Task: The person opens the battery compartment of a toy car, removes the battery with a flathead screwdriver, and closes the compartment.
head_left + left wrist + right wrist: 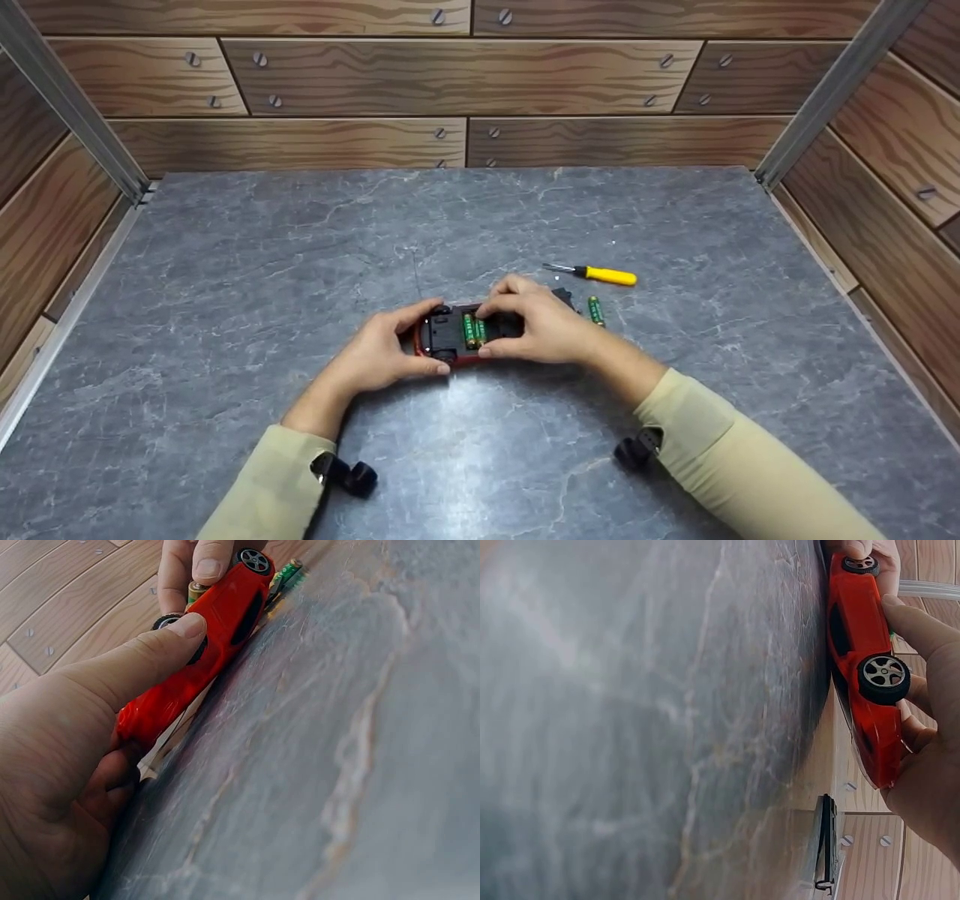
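A red toy car [469, 360] lies upside down on the table, its black underside [444, 332] facing up. My left hand [379, 352] grips one end of it, thumb on the near side by a wheel [861, 565] and fingers on the far side. Green batteries [470, 330] sit in the open compartment of the underside. My right hand [544, 326] arches over the other end of the car, with thumb and index finger pinching a battery [481, 331] at the compartment. The right palm and fingers partly hide that end.
A loose green battery [596, 310] lies right of the right hand. Behind it lies a screwdriver [611, 276] with a yellow handle. A black plastic part [562, 296] shows just past the right hand. Wood-patterned panels [465, 79] border the grey marbled table [300, 225].
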`<state>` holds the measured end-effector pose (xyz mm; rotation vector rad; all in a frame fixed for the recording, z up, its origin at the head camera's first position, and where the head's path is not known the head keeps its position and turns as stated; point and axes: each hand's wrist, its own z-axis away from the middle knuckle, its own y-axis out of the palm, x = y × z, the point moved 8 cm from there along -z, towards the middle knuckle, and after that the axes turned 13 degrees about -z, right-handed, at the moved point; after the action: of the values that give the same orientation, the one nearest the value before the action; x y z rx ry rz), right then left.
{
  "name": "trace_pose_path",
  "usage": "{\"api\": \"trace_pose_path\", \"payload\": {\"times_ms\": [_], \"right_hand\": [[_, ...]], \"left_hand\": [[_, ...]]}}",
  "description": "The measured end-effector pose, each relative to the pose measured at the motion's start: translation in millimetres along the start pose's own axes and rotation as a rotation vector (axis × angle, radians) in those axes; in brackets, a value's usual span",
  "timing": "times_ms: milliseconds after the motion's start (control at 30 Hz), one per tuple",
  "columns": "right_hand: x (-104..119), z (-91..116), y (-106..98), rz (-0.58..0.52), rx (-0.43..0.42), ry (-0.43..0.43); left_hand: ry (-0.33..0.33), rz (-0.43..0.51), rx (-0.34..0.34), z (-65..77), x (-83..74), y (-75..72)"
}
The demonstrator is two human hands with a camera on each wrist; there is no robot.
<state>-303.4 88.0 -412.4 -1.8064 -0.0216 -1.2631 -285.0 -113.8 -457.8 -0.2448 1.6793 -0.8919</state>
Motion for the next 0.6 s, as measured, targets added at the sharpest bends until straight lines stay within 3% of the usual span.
{"api": "trace_pose_path", "payload": {"times_ms": [600], "right_hand": [[-0.6, -1.9, 0.6, -0.019, 0.013, 0.019]], "left_hand": [[-0.01, 0.003, -0.005, 0.3, -0.9, -0.1]]}}
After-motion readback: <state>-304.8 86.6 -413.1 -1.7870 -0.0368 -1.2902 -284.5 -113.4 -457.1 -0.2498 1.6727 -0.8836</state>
